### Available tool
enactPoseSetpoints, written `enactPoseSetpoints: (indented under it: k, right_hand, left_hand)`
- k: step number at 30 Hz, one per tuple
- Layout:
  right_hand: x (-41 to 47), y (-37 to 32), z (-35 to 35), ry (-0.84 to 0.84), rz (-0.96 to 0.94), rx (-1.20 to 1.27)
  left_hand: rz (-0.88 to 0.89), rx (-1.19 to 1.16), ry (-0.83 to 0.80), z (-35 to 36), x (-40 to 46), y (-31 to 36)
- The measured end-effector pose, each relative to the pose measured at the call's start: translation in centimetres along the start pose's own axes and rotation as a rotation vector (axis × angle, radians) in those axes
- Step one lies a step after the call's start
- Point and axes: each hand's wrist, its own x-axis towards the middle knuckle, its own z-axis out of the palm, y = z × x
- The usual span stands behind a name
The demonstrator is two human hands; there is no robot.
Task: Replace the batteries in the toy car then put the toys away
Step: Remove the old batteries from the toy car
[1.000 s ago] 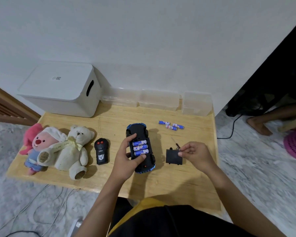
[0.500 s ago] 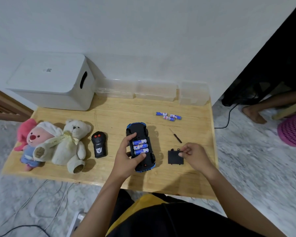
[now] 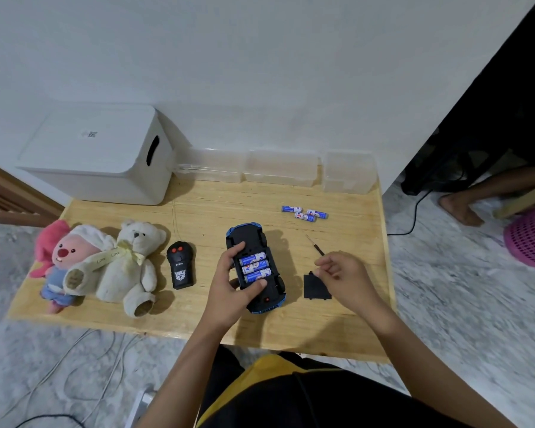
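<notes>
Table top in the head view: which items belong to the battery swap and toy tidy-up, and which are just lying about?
Job:
toy car, upside down, gripped by left hand
three batteries in car
battery cover at right hand
screwdriver
loose batteries
remote
teddy bear
pink plush
white box

Lying about:
clear containers
pink basket
floor cables

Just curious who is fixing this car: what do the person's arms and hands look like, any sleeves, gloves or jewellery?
Both forearms are bare to the frame edge, with no sleeves showing. The left hand and right hand wear no gloves, and no rings or watch show.
</notes>
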Motion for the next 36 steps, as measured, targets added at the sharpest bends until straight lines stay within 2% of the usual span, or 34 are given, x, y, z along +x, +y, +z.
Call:
enactPoseSetpoints:
  k: [5,12,30,36]
  right_hand:
    - [-1.3,-5.4,1.0,-0.037,-0.124,0.151]
    - [-0.4,-7.1,2.6,-0.107,-0.172,0.021]
    - [1.3,-8.9,3.7,-0.127,0.004,0.132]
    - [1.6,-9.8,4.3,-0.023,-0.018,0.243]
  left_hand:
    - [0.052,0.091,-0.036,1.1,-0.2,0.1]
    - [0.101,0.181,-0.061,2.1,-0.3,0.0]
    - [0.151,0.221,0.0,2.5,0.0,0.0]
    - [0.136,0.214,0.002,2.1,0.4,0.0]
